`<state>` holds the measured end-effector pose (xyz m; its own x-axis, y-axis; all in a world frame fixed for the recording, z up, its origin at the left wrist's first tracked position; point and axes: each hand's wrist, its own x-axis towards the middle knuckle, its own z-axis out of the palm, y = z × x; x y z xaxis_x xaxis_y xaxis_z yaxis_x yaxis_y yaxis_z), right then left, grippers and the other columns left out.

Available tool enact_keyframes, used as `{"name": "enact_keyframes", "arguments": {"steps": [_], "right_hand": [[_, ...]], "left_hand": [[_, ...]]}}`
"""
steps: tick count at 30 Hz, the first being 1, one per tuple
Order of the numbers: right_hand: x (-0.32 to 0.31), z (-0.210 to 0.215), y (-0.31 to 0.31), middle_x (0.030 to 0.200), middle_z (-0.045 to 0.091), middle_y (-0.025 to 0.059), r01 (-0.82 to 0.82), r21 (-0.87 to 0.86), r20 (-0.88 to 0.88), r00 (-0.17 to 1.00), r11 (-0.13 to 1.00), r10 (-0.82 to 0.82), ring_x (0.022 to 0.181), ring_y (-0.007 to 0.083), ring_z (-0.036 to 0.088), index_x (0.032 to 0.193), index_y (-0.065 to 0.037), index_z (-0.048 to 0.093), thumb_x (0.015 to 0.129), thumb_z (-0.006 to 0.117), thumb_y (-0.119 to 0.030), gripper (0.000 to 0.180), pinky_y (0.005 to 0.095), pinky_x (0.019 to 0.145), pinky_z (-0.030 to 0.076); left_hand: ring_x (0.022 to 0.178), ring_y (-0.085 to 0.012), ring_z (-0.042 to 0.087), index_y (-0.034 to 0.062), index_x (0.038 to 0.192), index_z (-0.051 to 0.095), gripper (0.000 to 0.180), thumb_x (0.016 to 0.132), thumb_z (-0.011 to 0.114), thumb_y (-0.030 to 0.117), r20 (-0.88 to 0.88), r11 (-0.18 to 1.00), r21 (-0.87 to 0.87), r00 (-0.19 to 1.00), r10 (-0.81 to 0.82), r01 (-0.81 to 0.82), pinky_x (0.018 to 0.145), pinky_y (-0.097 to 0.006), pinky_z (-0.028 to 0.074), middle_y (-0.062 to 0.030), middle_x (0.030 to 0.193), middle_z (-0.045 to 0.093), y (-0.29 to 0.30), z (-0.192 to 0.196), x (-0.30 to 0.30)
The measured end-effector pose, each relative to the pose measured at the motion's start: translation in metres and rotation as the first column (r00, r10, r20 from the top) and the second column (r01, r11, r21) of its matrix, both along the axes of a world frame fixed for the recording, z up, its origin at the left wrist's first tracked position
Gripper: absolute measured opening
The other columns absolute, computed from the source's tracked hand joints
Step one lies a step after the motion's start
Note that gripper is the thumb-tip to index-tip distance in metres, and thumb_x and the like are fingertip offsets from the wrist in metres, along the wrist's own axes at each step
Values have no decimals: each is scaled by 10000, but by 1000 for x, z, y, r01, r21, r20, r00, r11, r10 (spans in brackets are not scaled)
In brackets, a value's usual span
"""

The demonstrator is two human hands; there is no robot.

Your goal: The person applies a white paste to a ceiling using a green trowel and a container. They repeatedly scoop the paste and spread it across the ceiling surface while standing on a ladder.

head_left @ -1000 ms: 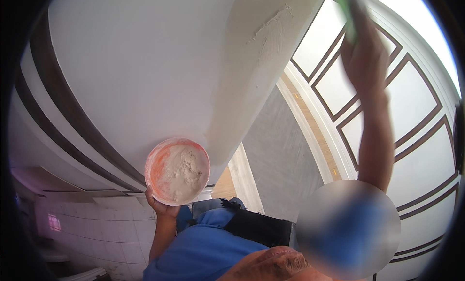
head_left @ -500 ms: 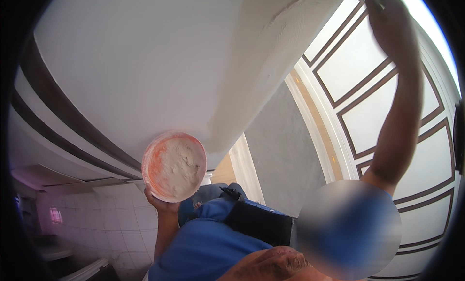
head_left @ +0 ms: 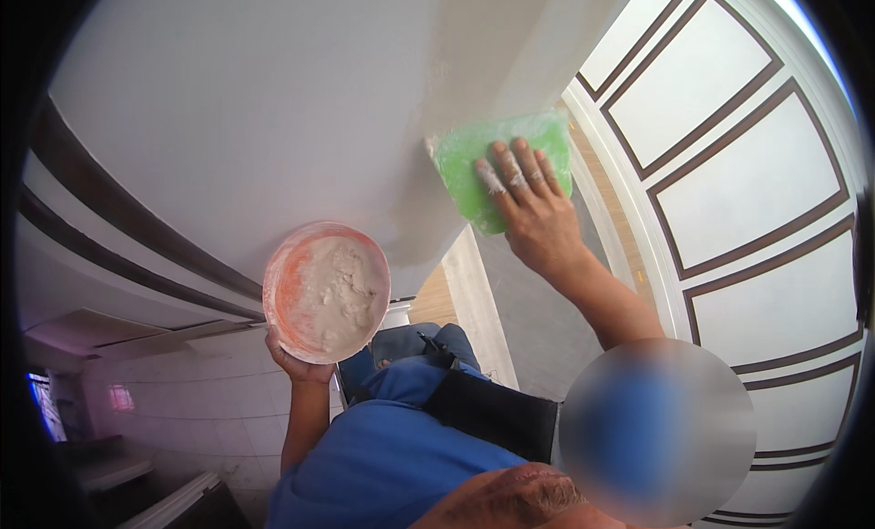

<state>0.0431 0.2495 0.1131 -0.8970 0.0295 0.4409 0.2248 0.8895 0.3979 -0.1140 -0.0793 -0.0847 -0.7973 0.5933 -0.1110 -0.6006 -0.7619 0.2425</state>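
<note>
My left hand (head_left: pixel 298 359) grips the near rim of a round red-orange bowl (head_left: pixel 284 297), its fingers under the bowl. Pale, lumpy plaster (head_left: pixel 342 283) fills much of the bowl, and dried smears coat its inner wall. Up and to the right, my right hand (head_left: pixel 538 201) holds a flat green spreader (head_left: pixel 467 169), fingers stretched across its face, thumb hidden. White plaster marks those fingers and the spreader's edges. The spreader lies against the corner end of a white wall (head_left: pixel 273 101), over a darker damp band of plaster (head_left: pixel 460 73).
White panelling with dark brown frames (head_left: pixel 729 128) stands at the right. Below the corner show a grey floor (head_left: pixel 533 283) and a pale wooden strip (head_left: pixel 483 301). Dark curved bands (head_left: pixel 128 201) cross at left, above white wall tiles (head_left: pixel 210 410).
My right hand has come down and left from the upper right, and the green spreader now shows. Rough plaster ridges near the wall's top corner look smoothed. The bowl has risen slightly.
</note>
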Motion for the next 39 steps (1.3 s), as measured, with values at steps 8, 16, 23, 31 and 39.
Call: {"name": "enact_keyframes", "arguments": {"steps": [8, 16, 23, 31, 39], "right_hand": [[-1, -141, 23, 1610, 371, 181, 28, -180, 207, 978, 983, 10, 1500, 429, 303, 1548, -86, 398, 881, 567, -61, 689, 535, 1249, 221], [34, -35, 29, 1421, 574, 226, 100, -484, -16, 992, 869, -123, 1334, 370, 554, 1450, -121, 549, 824, 530, 74, 657, 449, 1099, 463], [58, 223, 18, 849, 697, 261, -163, -289, -615, 787, 943, -52, 771, 286, 709, 1253, 23, 655, 896, 593, -35, 367, 414, 732, 537], [36, 434, -13, 1052, 709, 183, 179, -32, -659, 736, 983, -156, 950, 259, 678, 1223, 8, 681, 966, 542, -76, 304, 385, 904, 524], [73, 456, -70, 1189, 710, 235, 114, 150, -647, 762, 982, 10, 1064, 333, 701, 1247, -17, 700, 945, 505, 9, 360, 383, 978, 539]], "left_hand": [[1418, -346, 434, 110, 1507, 448, 716, 902, 583, 470, -23, 1000, -18, 1000, 1, -2, 1171, -537, 373, -119, 1553, 451, -2, 8, 2], [1436, -356, 411, 97, 1513, 434, 716, 923, 566, 479, -117, 997, 83, 993, 17, -7, 1191, -536, 343, -126, 1571, 433, 6, 11, 4], [1443, -363, 400, 105, 1526, 409, 758, 907, 577, 507, -159, 991, 106, 982, 99, -83, 1194, -547, 337, -134, 1575, 422, 7, -6, 9], [1425, -370, 406, 112, 1514, 410, 778, 861, 596, 492, -136, 972, 149, 970, 201, -180, 1163, -565, 365, -135, 1544, 434, 11, -7, 22], [1426, -310, 418, 170, 1493, 450, 716, 913, 523, 584, -269, 982, 113, 946, 178, -153, 1137, -554, 402, -74, 1546, 448, 19, -40, 20]]}}
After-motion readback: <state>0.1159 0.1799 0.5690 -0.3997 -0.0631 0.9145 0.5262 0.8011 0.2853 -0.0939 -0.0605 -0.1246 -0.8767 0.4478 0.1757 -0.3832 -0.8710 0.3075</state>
